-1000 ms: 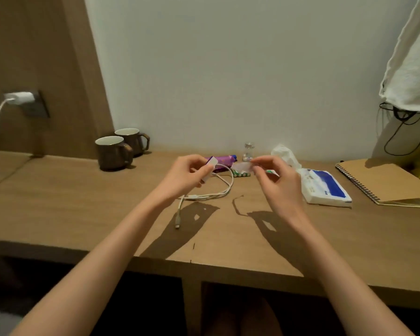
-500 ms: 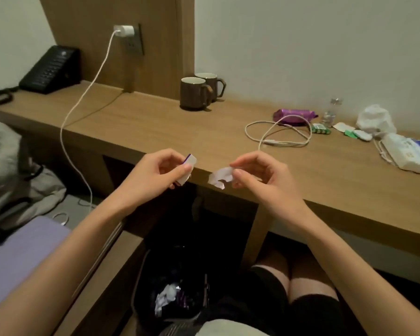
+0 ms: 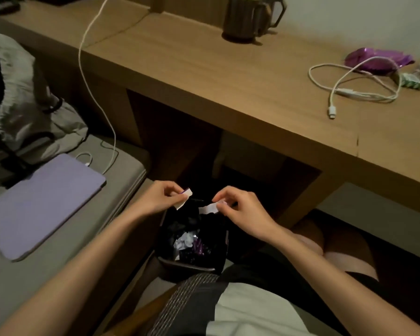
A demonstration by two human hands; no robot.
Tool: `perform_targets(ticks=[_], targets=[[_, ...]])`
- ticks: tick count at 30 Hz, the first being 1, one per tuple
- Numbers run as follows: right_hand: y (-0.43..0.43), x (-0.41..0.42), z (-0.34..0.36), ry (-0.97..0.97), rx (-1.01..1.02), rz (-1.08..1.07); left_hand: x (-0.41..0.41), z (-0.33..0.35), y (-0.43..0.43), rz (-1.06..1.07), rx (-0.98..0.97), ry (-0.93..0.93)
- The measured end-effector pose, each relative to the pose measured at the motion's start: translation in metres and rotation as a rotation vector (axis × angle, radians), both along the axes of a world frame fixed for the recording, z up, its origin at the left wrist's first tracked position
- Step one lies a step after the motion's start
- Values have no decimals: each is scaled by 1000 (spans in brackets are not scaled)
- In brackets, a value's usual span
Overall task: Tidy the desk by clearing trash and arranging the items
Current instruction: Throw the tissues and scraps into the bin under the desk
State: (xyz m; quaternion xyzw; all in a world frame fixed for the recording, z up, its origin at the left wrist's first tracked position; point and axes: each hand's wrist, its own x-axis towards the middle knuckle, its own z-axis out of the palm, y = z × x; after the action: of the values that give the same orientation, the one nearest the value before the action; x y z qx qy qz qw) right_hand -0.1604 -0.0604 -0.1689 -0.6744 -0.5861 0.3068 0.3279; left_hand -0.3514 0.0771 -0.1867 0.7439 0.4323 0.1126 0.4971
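Note:
My left hand (image 3: 159,198) pinches a small white scrap with a purple edge (image 3: 185,195). My right hand (image 3: 240,209) pinches a second white paper scrap (image 3: 209,209). Both scraps hang directly over a black trash bin (image 3: 192,265) on the floor under the wooden desk (image 3: 204,69). The bin holds white and purple wrappers. On the desk lie a coiled white cable (image 3: 354,88), a purple wrapper (image 3: 378,59) and a small green packet (image 3: 414,82).
Two dark mugs (image 3: 243,19) stand at the desk's back. A white charging cord (image 3: 92,81) hangs from the desk down to a lilac tablet (image 3: 39,204) on the bed at left, beside a grey bag (image 3: 22,112). My knees sit under the desk at right.
My view has tilted down from the desk to the bin. Both hands have carried the two scraps off the desk edge and lowered them over the bin.

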Motion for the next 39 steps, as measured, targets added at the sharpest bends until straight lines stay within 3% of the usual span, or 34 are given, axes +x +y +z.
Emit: perform_targets(ticks=[9,14,17,20,24,32,39], targets=[[25,0,-130,59,-389,-155,6,-143,6,136,-242,328],[34,-5,-160,193,-524,-205,11,-155,-4,77,-442,328],[34,-4,-157,199,-538,-135,15,-147,-6,42,-430,358],[31,3,-139,214,-466,-139,17,-136,-5,36,-364,315],[20,13,-83,251,-307,-108,21,-95,-9,-5,-132,178],[-38,29,75,148,72,-23,41,56,-52,-66,264,-161],[-85,77,169,-64,384,-153,93,178,-75,-125,414,-433]])
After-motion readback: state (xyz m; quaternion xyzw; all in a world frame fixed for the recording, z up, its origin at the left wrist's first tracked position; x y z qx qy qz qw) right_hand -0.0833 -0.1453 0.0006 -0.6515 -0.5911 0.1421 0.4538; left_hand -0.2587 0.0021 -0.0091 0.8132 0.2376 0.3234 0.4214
